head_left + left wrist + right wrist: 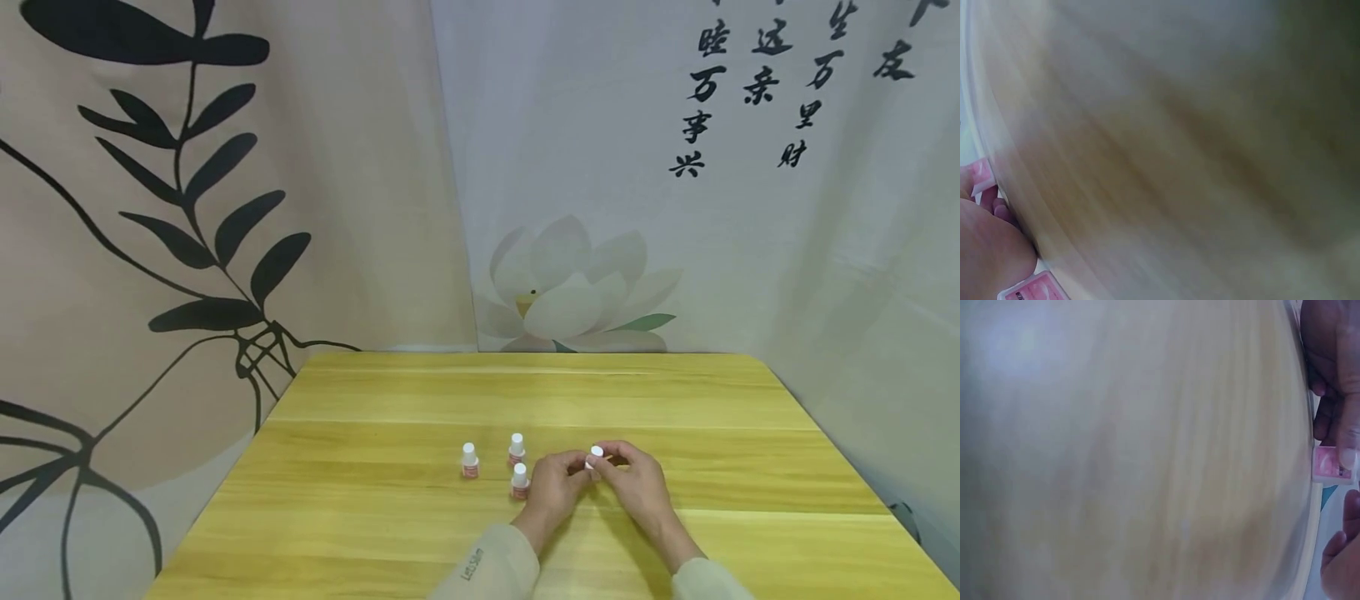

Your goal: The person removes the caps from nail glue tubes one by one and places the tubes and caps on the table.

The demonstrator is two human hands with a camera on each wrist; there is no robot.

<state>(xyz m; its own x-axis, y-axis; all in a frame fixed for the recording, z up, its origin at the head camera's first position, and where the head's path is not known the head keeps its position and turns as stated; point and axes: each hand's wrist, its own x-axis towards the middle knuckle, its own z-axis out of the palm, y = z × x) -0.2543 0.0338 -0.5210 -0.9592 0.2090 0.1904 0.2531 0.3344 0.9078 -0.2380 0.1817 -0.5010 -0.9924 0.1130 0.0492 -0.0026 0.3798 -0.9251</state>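
Both hands meet at a small white-capped bottle (596, 452) above the right-centre part of the table. My right hand (637, 483) pinches it; the right wrist view shows the thumb lying over the pink label (1329, 464). From the other side my left hand (555, 490) grips the same bottle with its fingertips, partly cut off at the left wrist view's edge. Three similar bottles stand upright left of the hands: a leftmost bottle (470, 461), a rear bottle (517, 448) and a front bottle (520, 481) close beside the left wrist.
The wooden table (360, 517) has its far edge against a hanging cloth (375, 208) printed with plants, a flower and dark characters. Light sleeves (491, 567) cover both forearms. A pink-labelled bottle (1034, 287) shows below the left hand in the left wrist view.
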